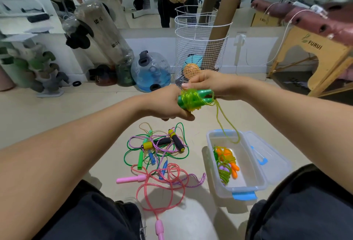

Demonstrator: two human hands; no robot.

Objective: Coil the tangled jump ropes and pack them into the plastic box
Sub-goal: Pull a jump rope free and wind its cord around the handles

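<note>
My left hand (168,104) grips the two green handles (202,94) of a yellow-green jump rope (190,98), whose cord is wound round them. My right hand (212,83) pinches the cord at the bundle; a loose loop (227,125) hangs down over the plastic box (214,169). In that open, clear box lies a coiled rope with orange handles (227,163). On the floor to the left sits a tangle of ropes (158,146) with black-and-yellow, green and blue handles. A pink rope (162,184) sprawls nearer me.
The box's lid (271,155) with blue clasps lies open to the right. A white wire basket (198,48) with balls and cardboard tubes stands ahead, a blue water jug (152,71) beside it. A wooden table leg (313,58) is at right. My knees frame the floor.
</note>
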